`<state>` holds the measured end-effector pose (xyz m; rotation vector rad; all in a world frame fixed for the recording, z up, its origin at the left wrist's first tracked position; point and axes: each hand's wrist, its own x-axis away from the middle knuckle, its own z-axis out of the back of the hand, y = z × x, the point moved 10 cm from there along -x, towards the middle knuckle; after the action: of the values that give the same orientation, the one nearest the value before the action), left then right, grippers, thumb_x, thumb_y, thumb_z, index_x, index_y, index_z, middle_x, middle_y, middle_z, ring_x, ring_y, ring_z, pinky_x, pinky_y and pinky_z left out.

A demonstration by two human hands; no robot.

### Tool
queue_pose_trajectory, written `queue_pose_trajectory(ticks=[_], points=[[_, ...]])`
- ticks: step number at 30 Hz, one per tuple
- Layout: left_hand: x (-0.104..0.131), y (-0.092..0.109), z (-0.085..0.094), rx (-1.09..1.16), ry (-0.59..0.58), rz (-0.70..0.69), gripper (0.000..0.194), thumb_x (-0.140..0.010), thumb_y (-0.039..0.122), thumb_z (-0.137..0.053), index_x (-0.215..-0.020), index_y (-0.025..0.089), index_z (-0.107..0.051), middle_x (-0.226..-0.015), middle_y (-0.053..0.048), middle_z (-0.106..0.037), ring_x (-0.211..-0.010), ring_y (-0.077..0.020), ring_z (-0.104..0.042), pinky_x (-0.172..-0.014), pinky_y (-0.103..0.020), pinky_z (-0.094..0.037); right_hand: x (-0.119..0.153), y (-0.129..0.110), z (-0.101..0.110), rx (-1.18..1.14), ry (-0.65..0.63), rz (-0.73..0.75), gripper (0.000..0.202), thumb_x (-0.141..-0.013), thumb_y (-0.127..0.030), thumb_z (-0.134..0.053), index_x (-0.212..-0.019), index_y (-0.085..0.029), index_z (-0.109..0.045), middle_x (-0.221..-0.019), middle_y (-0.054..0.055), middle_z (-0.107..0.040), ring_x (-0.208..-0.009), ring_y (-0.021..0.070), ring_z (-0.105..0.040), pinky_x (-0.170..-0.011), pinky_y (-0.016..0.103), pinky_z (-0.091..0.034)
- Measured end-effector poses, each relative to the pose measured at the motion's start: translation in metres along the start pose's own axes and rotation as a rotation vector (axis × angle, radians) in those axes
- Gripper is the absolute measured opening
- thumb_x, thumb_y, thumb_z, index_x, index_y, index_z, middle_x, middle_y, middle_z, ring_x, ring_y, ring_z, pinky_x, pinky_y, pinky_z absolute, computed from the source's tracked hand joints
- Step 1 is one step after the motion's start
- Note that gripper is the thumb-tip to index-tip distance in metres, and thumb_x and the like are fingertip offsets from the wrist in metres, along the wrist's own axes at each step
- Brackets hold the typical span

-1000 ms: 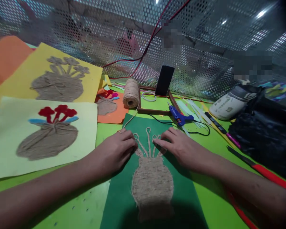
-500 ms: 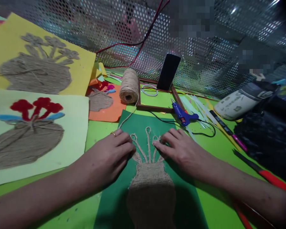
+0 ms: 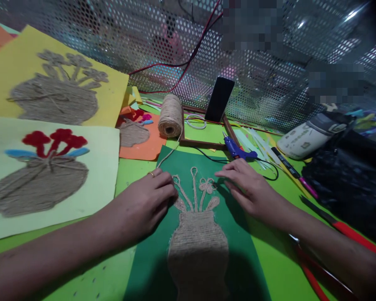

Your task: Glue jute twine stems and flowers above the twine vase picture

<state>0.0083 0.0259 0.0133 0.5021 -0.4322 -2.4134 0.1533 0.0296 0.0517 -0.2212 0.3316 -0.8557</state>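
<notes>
A vase shape of twine [image 3: 198, 238] is stuck on dark green paper [image 3: 147, 255], with stems, leaves and a small twine flower [image 3: 207, 185] above it. My left hand [image 3: 155, 196], a ring on one finger, rests on the paper's left side, its fingers closed on twine [image 3: 171, 154] that runs down from the spool [image 3: 171, 116]. The fingertips of that hand are partly hidden. Just right of the flower, my right hand [image 3: 246, 184] hovers with its fingers apart and holds nothing. Beyond it lies a blue glue gun [image 3: 236, 148].
Finished twine vase pictures on yellow [image 3: 113, 92] and pale green paper [image 3: 105, 184] lie left. Behind are a brown frame [image 3: 203, 144] and a propped phone [image 3: 219, 99]. Red-handled scissors [image 3: 347, 230], a marker [image 3: 286, 163], a bottle [image 3: 308, 136] and a black bag [image 3: 341, 171] are right.
My right hand has moved off the small flower, up and to the right, and its fingers have opened. The flower and right leaf now show fully. My left hand stays in place.
</notes>
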Motion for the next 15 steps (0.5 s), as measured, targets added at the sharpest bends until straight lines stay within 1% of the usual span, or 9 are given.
queue_pose_trajectory(ticks=[2,5,7,11,15], points=[[0.0,-0.001,0.0,0.005,-0.001,-0.001,0.026,-0.096,0.017,-0.036,-0.095,0.017,-0.062,-0.092,-0.008,-0.054,-0.087,-0.0217,-0.047,-0.084,-0.04,-0.04,0.002,-0.003,-0.004,0.068,-0.029,0.008,0.036,-0.09,-0.005,-0.044,-0.122,-0.013,-0.058,-0.109,0.015,-0.056,-0.1,0.026,-0.048,-0.084,0.045,-0.047],[0.002,-0.004,0.002,0.022,0.012,0.022,0.023,-0.094,0.017,-0.038,-0.097,0.017,-0.06,-0.093,-0.008,-0.055,-0.088,-0.0217,-0.048,-0.082,-0.039,-0.041,0.003,-0.009,-0.023,0.177,-0.14,0.023,0.04,-0.091,-0.008,-0.046,-0.128,-0.017,-0.056,-0.117,0.014,-0.057,-0.104,0.0289,-0.047,-0.086,0.049,-0.046],[0.004,-0.008,0.003,0.031,0.028,0.053,0.021,-0.093,0.017,-0.038,-0.097,0.017,-0.059,-0.092,-0.007,-0.054,-0.087,-0.0212,-0.048,-0.08,-0.037,-0.041,0.002,-0.015,-0.033,0.249,-0.172,0.056,0.041,-0.092,-0.013,-0.048,-0.132,-0.017,-0.054,-0.126,0.014,-0.056,-0.109,0.0313,-0.045,-0.09,0.053,-0.044],[0.006,-0.01,0.005,0.025,0.049,0.075,0.019,-0.092,0.017,-0.037,-0.095,0.017,-0.056,-0.089,-0.006,-0.053,-0.084,-0.0206,-0.048,-0.077,-0.036,-0.041,0.002,-0.02,-0.044,0.326,-0.171,0.109,0.041,-0.093,-0.012,-0.047,-0.133,-0.014,-0.053,-0.135,0.015,-0.052,-0.119,0.033,-0.041,-0.095,0.054,-0.041],[0.004,-0.008,0.004,0.024,0.047,0.059,0.019,-0.091,0.016,-0.037,-0.094,0.017,-0.056,-0.088,-0.006,-0.053,-0.084,-0.0205,-0.047,-0.078,-0.036,-0.041,0.002,-0.022,-0.048,0.315,-0.159,0.115,0.041,-0.094,-0.008,-0.044,-0.134,-0.011,-0.053,-0.137,0.017,-0.051,-0.124,0.0321,-0.039,-0.099,0.053,-0.04]])
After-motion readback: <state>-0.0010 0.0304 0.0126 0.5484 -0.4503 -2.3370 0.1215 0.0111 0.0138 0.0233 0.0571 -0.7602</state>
